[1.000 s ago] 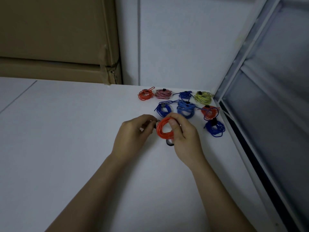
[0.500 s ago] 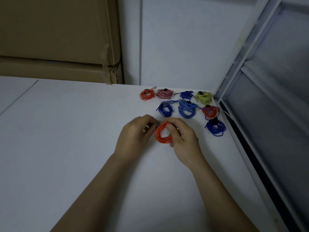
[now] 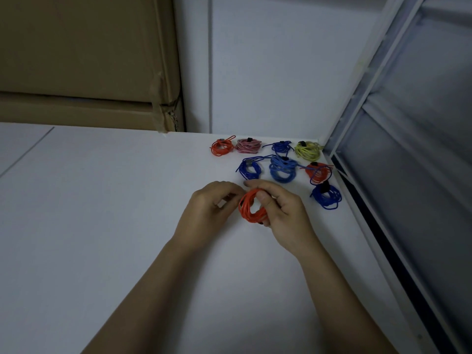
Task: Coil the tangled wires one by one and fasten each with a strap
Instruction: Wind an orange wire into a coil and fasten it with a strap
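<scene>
An orange wire coil [image 3: 249, 209] stands on edge between my hands over the white table [image 3: 102, 213]. My right hand [image 3: 283, 213] grips it, thumb through the loop and fingers curled round its right side. A dark strap end [image 3: 260, 222] peeks out under the coil by my right fingers. My left hand [image 3: 209, 213] has its fingertips pinched at the coil's left edge; what they hold is hidden.
Several strapped coils lie behind: orange [image 3: 221, 146], pink [image 3: 248, 145], blue [image 3: 281, 146], yellow-green [image 3: 307, 151], blue [image 3: 250, 169], light blue [image 3: 283, 169], orange-and-blue [image 3: 318, 172], dark blue [image 3: 327, 196]. A cardboard box [image 3: 84, 62] stands back left, a metal frame [image 3: 383, 175] along the right.
The coil has turned more upright in my right hand, and the dark strap that hung below it a second ago is mostly hidden. Both hands stayed close together.
</scene>
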`<state>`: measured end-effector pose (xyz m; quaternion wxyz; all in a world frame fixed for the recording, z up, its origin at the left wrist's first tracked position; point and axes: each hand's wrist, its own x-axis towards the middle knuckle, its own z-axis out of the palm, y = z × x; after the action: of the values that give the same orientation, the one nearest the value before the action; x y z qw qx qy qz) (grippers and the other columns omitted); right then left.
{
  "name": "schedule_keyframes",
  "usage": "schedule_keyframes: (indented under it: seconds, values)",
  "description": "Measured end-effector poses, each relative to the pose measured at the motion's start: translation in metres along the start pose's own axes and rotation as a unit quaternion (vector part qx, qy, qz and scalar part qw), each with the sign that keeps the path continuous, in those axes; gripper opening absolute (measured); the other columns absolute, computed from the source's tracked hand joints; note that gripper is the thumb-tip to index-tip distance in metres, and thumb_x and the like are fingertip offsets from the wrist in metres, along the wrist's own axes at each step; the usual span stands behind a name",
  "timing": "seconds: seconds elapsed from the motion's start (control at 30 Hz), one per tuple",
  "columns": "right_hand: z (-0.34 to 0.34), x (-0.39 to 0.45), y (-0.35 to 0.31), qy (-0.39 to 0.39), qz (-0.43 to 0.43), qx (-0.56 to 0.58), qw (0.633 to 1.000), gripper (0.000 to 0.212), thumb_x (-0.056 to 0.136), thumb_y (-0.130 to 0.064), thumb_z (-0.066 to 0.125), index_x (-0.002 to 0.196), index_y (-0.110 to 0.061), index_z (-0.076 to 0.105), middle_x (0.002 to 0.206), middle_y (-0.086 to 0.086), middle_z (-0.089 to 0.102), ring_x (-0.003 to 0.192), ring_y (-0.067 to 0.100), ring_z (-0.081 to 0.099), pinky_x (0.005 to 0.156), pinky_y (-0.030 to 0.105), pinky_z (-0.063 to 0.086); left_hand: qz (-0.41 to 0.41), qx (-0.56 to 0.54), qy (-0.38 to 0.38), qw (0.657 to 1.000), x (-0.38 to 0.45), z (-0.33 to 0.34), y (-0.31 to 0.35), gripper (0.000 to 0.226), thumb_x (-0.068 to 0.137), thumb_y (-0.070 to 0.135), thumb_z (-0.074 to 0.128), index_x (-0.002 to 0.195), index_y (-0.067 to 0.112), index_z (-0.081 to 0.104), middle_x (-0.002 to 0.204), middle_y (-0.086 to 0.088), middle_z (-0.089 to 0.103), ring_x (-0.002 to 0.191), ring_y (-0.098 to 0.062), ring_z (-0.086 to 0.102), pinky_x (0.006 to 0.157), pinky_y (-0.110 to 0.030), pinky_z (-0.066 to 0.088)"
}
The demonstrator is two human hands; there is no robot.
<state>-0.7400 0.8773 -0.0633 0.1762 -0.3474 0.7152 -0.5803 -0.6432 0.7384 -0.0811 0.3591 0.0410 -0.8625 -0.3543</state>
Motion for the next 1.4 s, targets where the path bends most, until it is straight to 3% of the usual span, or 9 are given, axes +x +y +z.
schedule_keyframes:
  seconds: [0.2,0.37,0.5,0.63,0.73,1.0,1.2,1.33,1.4]
  values:
    - [0.001,-0.003,-0.003,-0.007,-0.022,-0.021,1.000,0.026,0.097,-0.015,0.050,0.097,-0.037,0.065,0.096,-0.016,0.065,0.071,-0.001,0.055,0.056,0.018,0.044,-0.007,0.038,0.007,0.999,-0.002,0.000,0.002,0.014,0.087,0.022,0.061,0.090,0.012,0.070,0.085,0.003,0.069,0.076,-0.008,0.058,0.067,-0.032,0.050]
    - [0.003,-0.004,-0.009,0.005,-0.052,0.000,0.999,0.031,0.096,-0.009,0.051,0.090,-0.037,0.062,0.094,-0.023,0.061,0.072,-0.001,0.055,0.051,0.015,0.044,-0.046,0.068,0.021,0.996,-0.003,-0.003,0.003,0.025,0.087,0.036,0.055,0.089,0.017,0.070,0.084,0.012,0.070,0.072,-0.005,0.062,0.063,-0.033,0.055]
    - [0.003,-0.004,-0.008,-0.018,-0.033,0.002,0.999,0.028,0.097,-0.009,0.050,0.092,-0.034,0.062,0.090,-0.019,0.063,0.068,-0.001,0.055,0.053,0.014,0.044,-0.082,0.041,0.031,0.995,-0.002,-0.002,0.002,0.008,0.088,0.021,0.062,0.090,0.016,0.067,0.087,0.011,0.071,0.078,-0.008,0.067,0.067,-0.038,0.058]
    - [0.006,-0.003,-0.004,0.011,-0.061,-0.015,0.998,0.023,0.097,-0.016,0.049,0.097,-0.035,0.062,0.099,-0.026,0.061,0.086,-0.001,0.058,0.067,0.014,0.046,-0.055,0.072,0.013,0.996,-0.002,-0.002,0.000,0.013,0.089,0.025,0.059,0.091,0.015,0.069,0.087,0.010,0.070,0.078,-0.007,0.065,0.065,-0.036,0.057]
    - [0.004,-0.002,-0.002,-0.011,-0.023,-0.003,1.000,0.024,0.098,-0.013,0.049,0.106,-0.030,0.064,0.104,-0.017,0.064,0.078,-0.004,0.056,0.057,0.014,0.044,-0.025,0.088,0.012,0.996,-0.004,-0.001,0.003,0.024,0.090,0.033,0.052,0.093,0.016,0.069,0.087,0.009,0.069,0.076,-0.008,0.063,0.062,-0.033,0.055]
    - [0.005,-0.004,-0.009,-0.029,-0.058,-0.007,0.998,0.029,0.095,-0.004,0.051,0.093,-0.031,0.063,0.107,-0.013,0.056,0.080,-0.002,0.056,0.050,0.014,0.044,-0.003,0.112,-0.001,0.994,-0.005,-0.002,0.006,0.018,0.089,0.024,0.056,0.093,0.012,0.068,0.084,0.003,0.069,0.077,-0.009,0.060,0.063,-0.026,0.051]
    - [0.005,-0.008,-0.014,-0.055,-0.076,-0.013,0.996,0.033,0.094,-0.002,0.052,0.090,-0.033,0.062,0.104,-0.011,0.057,0.075,-0.003,0.057,0.050,0.015,0.046,-0.100,0.011,0.042,0.994,-0.002,-0.004,0.008,0.003,0.091,0.010,0.063,0.090,0.013,0.062,0.083,0.010,0.067,0.076,-0.006,0.065,0.064,-0.025,0.056]
    - [0.007,-0.009,-0.014,-0.085,-0.065,-0.028,0.994,0.031,0.095,-0.004,0.051,0.092,-0.033,0.061,0.103,-0.012,0.059,0.074,-0.005,0.057,0.051,0.012,0.044,-0.200,-0.091,0.097,0.971,0.004,-0.006,0.016,0.022,0.093,0.011,0.060,0.092,0.026,0.044,0.085,0.009,0.061,0.066,-0.010,0.067,0.057,-0.024,0.057]
    - [0.008,-0.009,-0.013,-0.096,-0.058,-0.021,0.993,0.031,0.095,-0.004,0.050,0.092,-0.033,0.061,0.102,-0.012,0.060,0.072,-0.005,0.057,0.052,0.012,0.044,-0.221,-0.137,0.100,0.960,0.005,-0.006,0.018,0.015,0.094,0.009,0.056,0.089,0.017,0.046,0.081,0.005,0.060,0.064,-0.014,0.067,0.059,-0.027,0.057]
